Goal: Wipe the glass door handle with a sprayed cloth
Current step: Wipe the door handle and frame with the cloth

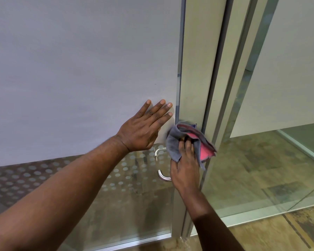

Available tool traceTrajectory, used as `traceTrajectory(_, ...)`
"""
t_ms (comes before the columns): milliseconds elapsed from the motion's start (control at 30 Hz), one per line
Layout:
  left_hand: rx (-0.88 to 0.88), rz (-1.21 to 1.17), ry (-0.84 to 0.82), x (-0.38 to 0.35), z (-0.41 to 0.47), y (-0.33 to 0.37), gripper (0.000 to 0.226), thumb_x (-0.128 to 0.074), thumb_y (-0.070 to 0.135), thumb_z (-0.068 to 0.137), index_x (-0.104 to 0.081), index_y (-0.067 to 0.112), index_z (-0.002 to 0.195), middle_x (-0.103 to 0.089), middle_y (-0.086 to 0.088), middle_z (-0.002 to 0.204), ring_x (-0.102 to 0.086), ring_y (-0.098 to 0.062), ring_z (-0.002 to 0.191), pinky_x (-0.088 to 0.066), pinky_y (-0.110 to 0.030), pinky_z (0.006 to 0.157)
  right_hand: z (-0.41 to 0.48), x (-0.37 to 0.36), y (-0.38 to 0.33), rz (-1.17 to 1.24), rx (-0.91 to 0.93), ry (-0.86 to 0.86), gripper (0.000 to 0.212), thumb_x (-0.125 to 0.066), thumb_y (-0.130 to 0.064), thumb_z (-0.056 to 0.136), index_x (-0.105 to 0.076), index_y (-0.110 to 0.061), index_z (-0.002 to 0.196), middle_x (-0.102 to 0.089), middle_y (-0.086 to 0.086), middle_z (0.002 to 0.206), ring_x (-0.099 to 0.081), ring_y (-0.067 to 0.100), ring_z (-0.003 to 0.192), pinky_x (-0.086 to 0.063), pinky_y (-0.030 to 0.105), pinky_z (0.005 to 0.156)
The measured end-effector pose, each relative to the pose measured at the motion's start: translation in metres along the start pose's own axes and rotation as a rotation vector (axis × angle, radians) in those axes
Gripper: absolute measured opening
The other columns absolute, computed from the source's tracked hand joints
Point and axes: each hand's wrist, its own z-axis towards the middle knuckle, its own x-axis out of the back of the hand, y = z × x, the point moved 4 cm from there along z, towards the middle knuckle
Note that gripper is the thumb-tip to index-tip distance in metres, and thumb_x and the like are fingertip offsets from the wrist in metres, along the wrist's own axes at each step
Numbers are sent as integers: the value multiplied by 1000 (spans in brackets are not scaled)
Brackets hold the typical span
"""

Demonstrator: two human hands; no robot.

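The right hand [186, 167] grips a bunched grey-and-pink cloth [187, 140], pressed over the upper part of the curved silver metal door handle [160, 173]. Just left of the handle's top, the left hand [143, 130] lies open, fingers spread flat on the frosted glass door [80, 69].
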Motion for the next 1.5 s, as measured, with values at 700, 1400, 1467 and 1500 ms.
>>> traceTrajectory(700,-11,-29,-2,0,0,0,70,-54,15,93,-29,5,157,-23,-19,166,-18,-34,156,-5,-51,128,-37,-17,60,615,-312,76,53,-50,-39,102,-40,-38,155,-48,-15,155,-44,6,144,-43,43,116)
traceTrajectory(1400,-18,-30,28,0,-1,0,69,-55,14,93,-33,3,157,-26,-20,165,-21,-35,155,-8,-52,127,-36,-18,53,71,-102,58,44,-63,-20,90,-63,-21,135,-60,-2,140,-49,21,138,-39,51,116)
traceTrajectory(1467,-18,-28,27,0,-2,-1,69,-56,14,92,-33,3,156,-27,-21,165,-22,-35,155,-9,-53,127,-36,-20,52,4,-31,-13,44,-58,-29,88,-64,-25,132,-62,-4,137,-52,21,135,-40,52,114)
traceTrajectory(1500,-19,-28,27,0,-1,-1,70,-56,14,91,-33,3,156,-27,-21,165,-22,-36,155,-8,-53,127,-37,-21,53,-15,4,-37,43,-55,-32,88,-66,-26,129,-64,-5,134,-54,21,132,-41,51,112)
